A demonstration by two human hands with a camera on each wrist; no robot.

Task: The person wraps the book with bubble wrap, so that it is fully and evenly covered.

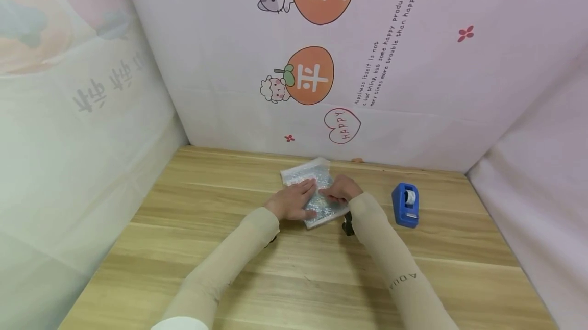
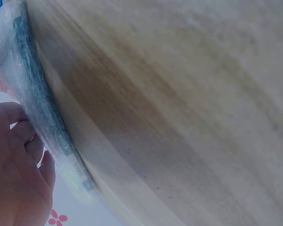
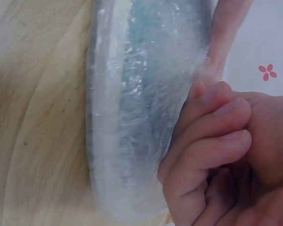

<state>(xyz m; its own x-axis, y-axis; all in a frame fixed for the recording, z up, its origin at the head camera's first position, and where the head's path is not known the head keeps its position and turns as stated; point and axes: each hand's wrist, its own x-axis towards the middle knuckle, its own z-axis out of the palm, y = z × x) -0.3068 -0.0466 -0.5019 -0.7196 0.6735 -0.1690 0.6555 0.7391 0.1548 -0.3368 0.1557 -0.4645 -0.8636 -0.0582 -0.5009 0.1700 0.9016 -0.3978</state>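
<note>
A flat package in clear bubble wrap (image 1: 325,213) lies at a slant on the wooden table, near the back wall. My left hand (image 1: 292,200) rests on its left part with the fingers stretched out. On the right part, my right hand (image 1: 342,190) presses with its fingers curled. The right wrist view shows those curled fingers (image 3: 207,157) beside the shiny wrap (image 3: 137,103); whether they pinch any of its film is hidden. In the left wrist view, the package (image 2: 49,103) is seen edge-on, greenish inside, with the left hand (image 2: 19,165) against it.
A blue tape dispenser (image 1: 406,212) with a roll of tape stands to the right of the package. White printed sheeting (image 1: 404,131) walls the table at the back and both sides. Wooden tabletop (image 1: 294,284) stretches in front, beneath the forearms.
</note>
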